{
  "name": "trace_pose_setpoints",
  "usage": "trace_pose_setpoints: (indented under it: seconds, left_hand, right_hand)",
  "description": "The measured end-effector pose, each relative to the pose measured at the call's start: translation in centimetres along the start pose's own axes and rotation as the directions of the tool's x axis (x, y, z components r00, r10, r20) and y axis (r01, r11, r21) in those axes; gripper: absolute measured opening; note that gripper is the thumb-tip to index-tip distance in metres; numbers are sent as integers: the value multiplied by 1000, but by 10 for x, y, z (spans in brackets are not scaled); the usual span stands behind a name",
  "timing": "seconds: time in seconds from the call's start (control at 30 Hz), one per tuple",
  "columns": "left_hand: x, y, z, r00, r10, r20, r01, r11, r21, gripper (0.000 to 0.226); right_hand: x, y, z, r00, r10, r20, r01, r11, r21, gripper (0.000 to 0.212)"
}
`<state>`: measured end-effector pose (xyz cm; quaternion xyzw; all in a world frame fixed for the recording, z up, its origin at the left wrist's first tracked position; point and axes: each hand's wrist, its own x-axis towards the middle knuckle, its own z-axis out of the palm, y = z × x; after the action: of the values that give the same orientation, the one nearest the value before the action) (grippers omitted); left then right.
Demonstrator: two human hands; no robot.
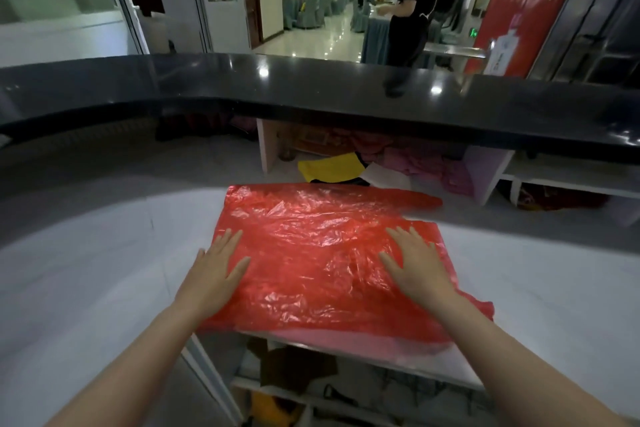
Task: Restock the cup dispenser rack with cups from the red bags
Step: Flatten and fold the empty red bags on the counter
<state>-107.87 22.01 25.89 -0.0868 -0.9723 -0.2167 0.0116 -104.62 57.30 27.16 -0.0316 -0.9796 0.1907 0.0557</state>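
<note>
Both hands lie flat, fingers straight and a little spread, palms down on one red plastic bag (311, 253) spread over the pale counter (86, 270). The left hand (214, 270) presses the bag's left edge, its outer fingers partly off the plastic and on the counter; the right hand (417, 267) presses near the right edge, wholly on the plastic. Neither grips anything.

From the left hand the bulk of the bag runs toward 3 o'clock; from the right hand, toward 9 o'clock — so the sheet is pinned between them and both are equally near it. The bag's long axis looks to run from 6 to 12 o'clock, away from the person, with one handle loop (415, 199) reaching out at the far right, about 1 o'clock from the right hand. The near edge overhangs the counter's front lip above open shelving (311, 385).

The bag looks flat and empty — no bulge, no cups showing through it. No cup dispenser rack is in view, nor any cups. My judgement: this bag has given up its load and is being smoothed, perhaps for folding.

Beyond, at 12 o'clock, a raised black bar top (311, 87) crosses the scene; under it, cubbies hold crumpled cloths, one yellow (329, 168), others pink (433, 166). A person in black (419, 3) stands farther off.
</note>
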Motion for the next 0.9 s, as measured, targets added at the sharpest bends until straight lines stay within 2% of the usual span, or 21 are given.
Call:
trace_pose_setpoints:
  seconds: [0.17,0.23,0.33,0.4,0.43,0.5,0.6,0.73,0.83,0.9]
  left_hand:
    - [-40,-11,3,996,-93,12,94,983,-157,69]
    - [-48,-16,3,989,-135,56,144,963,-227,75]
    - [-58,-24,5,978,-182,104,204,942,-265,76]
    - [-61,-24,7,979,-206,15,198,918,-345,67]
    - [-62,-24,7,964,-264,-36,228,888,-400,61]
    - [-61,-26,8,889,-454,-61,369,789,-492,58]
    - [-62,-34,13,788,-614,-48,496,679,-542,49]
    - [-60,-43,13,734,-678,32,514,524,-679,45]
    - [-57,-47,11,742,-668,57,487,477,-732,44]
    - [-59,-48,8,742,-669,45,465,464,-754,37]
  right_hand:
    - [-53,26,-11,993,89,-78,-83,993,79,37]
    - [-71,33,-14,988,125,-85,-117,989,92,28]
    - [-91,45,-15,987,156,-47,-152,985,87,43]
    - [-99,54,-16,975,220,-43,-220,975,8,51]
    - [-102,59,-16,966,254,-52,-256,965,-57,54]
    - [-106,69,-16,952,298,-70,-305,945,-116,54]
    - [-108,76,-16,944,329,-4,-328,942,70,50]
    - [-107,76,-14,943,332,8,-330,935,133,35]
    - [-104,76,-12,928,363,-83,-344,922,179,32]
    - [-104,77,-13,912,397,-105,-380,913,150,30]
